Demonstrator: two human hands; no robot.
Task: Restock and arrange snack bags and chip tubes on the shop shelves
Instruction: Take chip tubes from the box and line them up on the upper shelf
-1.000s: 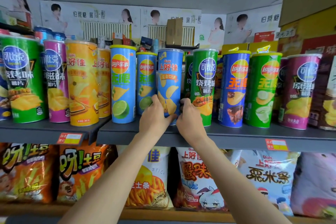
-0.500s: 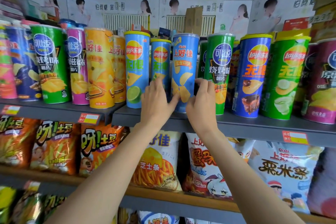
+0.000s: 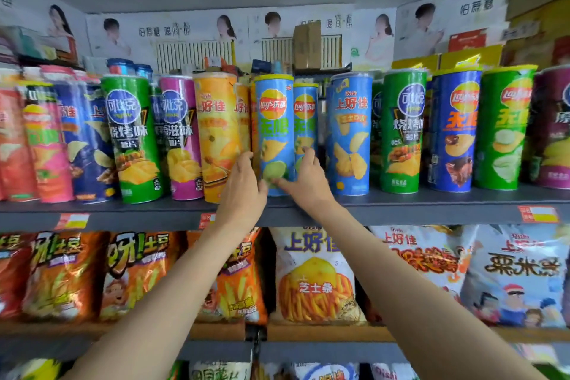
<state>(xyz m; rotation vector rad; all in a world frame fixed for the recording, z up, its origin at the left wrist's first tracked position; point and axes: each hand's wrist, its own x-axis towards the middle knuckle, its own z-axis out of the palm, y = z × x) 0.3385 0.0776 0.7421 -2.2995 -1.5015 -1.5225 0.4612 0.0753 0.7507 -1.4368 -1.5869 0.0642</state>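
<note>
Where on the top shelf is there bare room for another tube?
A dark gap lies between the rear lime tube and the blue Oishi tube. The shelf's front lip is bare but narrow. Elsewhere tubes stand packed, left of the hands especially.

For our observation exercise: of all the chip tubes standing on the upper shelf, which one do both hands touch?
The light-blue Lay's tube with the lime picture, front row. The left hand and right hand flank its base; the neighbouring tubes stand untouched.
</note>
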